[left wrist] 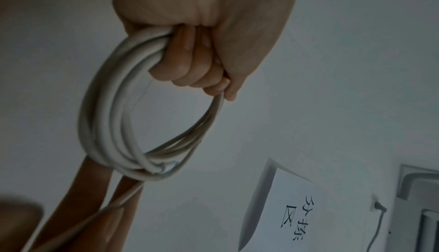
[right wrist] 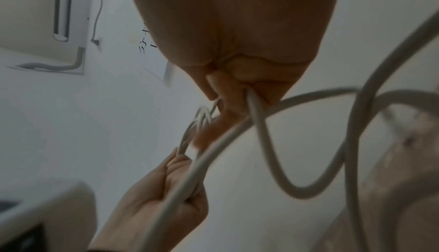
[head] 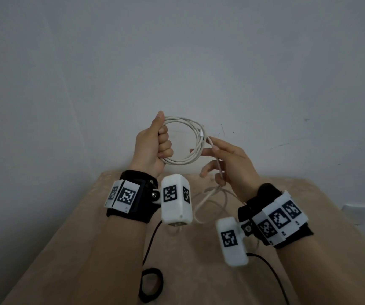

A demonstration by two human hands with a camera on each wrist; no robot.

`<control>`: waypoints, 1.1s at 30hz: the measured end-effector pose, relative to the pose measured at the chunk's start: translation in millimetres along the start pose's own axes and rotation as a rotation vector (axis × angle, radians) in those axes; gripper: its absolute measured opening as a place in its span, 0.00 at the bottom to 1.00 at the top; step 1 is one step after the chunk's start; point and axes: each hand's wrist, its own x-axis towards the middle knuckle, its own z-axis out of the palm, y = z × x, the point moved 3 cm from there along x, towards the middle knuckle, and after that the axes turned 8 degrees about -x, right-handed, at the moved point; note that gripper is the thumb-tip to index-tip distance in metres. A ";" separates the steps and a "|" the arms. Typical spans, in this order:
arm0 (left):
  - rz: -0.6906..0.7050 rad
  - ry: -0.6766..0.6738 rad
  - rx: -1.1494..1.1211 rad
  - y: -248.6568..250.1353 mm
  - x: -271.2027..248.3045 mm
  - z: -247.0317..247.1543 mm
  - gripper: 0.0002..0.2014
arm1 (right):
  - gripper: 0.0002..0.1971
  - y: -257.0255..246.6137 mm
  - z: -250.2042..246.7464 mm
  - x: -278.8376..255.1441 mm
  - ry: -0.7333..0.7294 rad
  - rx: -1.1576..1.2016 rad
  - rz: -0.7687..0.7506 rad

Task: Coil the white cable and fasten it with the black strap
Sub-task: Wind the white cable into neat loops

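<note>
My left hand (head: pixel 155 144) is raised above the table and grips several round loops of the white cable (head: pixel 186 159) in its fist; the left wrist view shows the coil (left wrist: pixel 104 124) passing under my curled fingers (left wrist: pixel 190 68). My right hand (head: pixel 225 159) is at the coil's right side, with the free run of cable (head: pixel 218 168) passing through its fingers and pinched there (right wrist: pixel 249 94). The loose remainder (head: pixel 208 199) trails down onto the table. The black strap (head: pixel 150 285) lies in a ring on the table near the front edge, below my left forearm.
A beige cloth covers the table (head: pixel 89 249). Black camera leads (head: pixel 148 245) hang from both wrist units across the table. A plain wall (head: pixel 177 62) stands close behind, with a white socket plate (head: pixel 357 213) at the right.
</note>
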 end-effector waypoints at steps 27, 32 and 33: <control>-0.507 -0.329 0.289 -21.6 -5.1 1.2 0.20 | 0.14 18.9 2.1 9.1 -0.203 0.110 0.090; -0.361 -0.361 0.712 -29.7 -9.5 6.2 0.20 | 0.13 19.6 1.0 5.1 -0.282 -0.122 0.111; -0.317 -0.350 0.734 -29.9 -9.7 6.9 0.20 | 0.13 19.2 0.4 5.2 -0.271 -0.133 0.105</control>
